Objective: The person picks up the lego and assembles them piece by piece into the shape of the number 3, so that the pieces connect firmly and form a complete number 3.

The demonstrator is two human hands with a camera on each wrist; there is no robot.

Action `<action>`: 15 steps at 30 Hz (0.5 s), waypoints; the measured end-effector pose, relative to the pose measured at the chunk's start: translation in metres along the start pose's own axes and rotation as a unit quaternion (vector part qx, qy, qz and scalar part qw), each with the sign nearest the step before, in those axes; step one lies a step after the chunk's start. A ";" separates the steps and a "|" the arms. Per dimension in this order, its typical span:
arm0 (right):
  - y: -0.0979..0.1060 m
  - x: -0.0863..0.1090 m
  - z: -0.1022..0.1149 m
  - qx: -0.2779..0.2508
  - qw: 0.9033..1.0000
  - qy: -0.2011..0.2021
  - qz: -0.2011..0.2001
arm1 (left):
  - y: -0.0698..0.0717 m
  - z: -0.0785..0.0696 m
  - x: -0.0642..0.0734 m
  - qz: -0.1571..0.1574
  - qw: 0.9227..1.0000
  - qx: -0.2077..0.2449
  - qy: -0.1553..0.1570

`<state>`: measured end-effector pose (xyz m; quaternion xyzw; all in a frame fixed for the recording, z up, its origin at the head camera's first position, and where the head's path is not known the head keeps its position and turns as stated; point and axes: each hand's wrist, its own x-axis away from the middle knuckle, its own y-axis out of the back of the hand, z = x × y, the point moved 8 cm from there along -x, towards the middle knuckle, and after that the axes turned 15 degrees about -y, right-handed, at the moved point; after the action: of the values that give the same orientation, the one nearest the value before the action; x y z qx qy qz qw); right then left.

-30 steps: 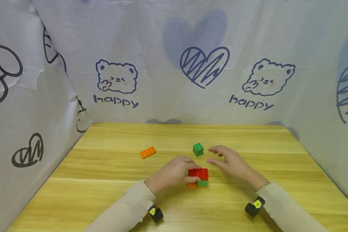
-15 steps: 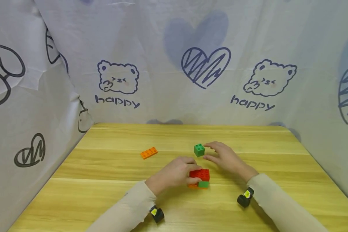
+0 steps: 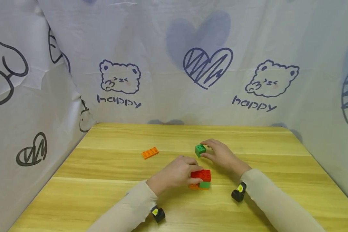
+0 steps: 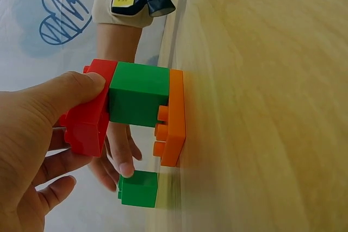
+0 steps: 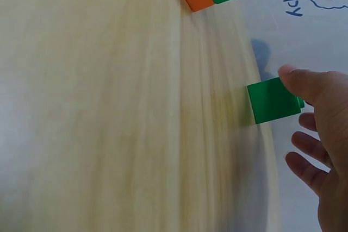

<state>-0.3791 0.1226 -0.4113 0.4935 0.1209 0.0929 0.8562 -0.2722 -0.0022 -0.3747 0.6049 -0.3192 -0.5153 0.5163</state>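
Observation:
My left hand point(image 3: 175, 174) grips a red brick point(image 3: 205, 175) at the top of a small stack. Under the red brick sits a green block point(image 4: 140, 93), and an orange plate point(image 4: 174, 118) forms the base. The left wrist view shows the thumb on one side of the red brick. My right hand point(image 3: 221, 157) has its thumb and fingers around a separate small green brick point(image 3: 200, 150), standing on the table beyond the stack. In the right wrist view the thumb point(image 5: 304, 82) overlaps this brick's corner; the far-side contact is hidden.
A loose orange plate point(image 3: 150, 153) with studs lies to the left on the wooden table point(image 3: 104, 180). White cloth with printed bears and hearts point(image 3: 207, 68) hangs behind the table and along its sides.
My right hand has moved left and slightly away from me, from beside the small green brick to around it. My left hand stays on the stack. The view has shifted slightly.

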 end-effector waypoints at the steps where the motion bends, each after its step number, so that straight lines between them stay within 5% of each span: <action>1: -0.001 -0.001 0.000 0.000 1.000 -0.001 0.002 | 0.000 0.000 0.000 0.000 1.000 0.000 -0.001; 15: -0.008 -0.007 0.002 0.008 1.000 -0.008 0.005 | 0.001 -0.001 0.000 -0.016 1.000 -0.017 -0.018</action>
<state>-0.3847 0.1149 -0.4162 0.5020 0.1124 0.0928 0.8525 -0.2709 -0.0018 -0.3741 0.5914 -0.3098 -0.5403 0.5122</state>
